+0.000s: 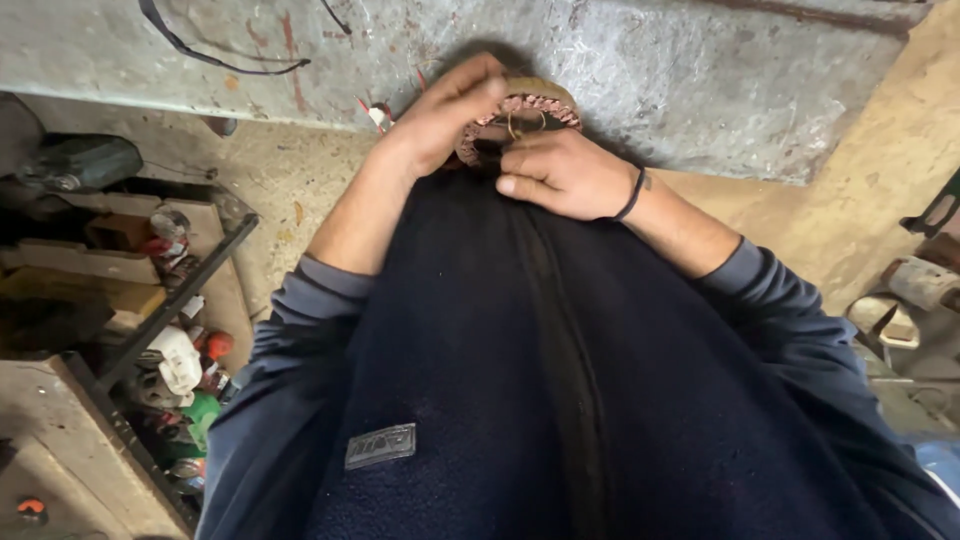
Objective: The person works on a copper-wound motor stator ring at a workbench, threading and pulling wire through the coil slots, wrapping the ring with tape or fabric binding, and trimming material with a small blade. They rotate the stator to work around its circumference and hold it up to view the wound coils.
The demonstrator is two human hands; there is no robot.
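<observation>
Nearest the viewer is the person's dark blue fleece jacket [480, 400], zipped, with grey sleeves pushed up the forearms. Beyond the jacket, both hands meet at a round motor stator [520, 115] with copper windings showing around its rim. The left hand [445, 115] is curled over the stator's left side, fingers closed on its edge. The right hand [565, 175], with a black band at the wrist, grips the stator's lower right edge, thumb pointing left. The stator sits just beyond the jacket, pressed between the hands. Left of the jacket, a cluttered shelf [160, 330] holds small parts and containers. Beyond the stator runs a worn grey table [700, 80].
</observation>
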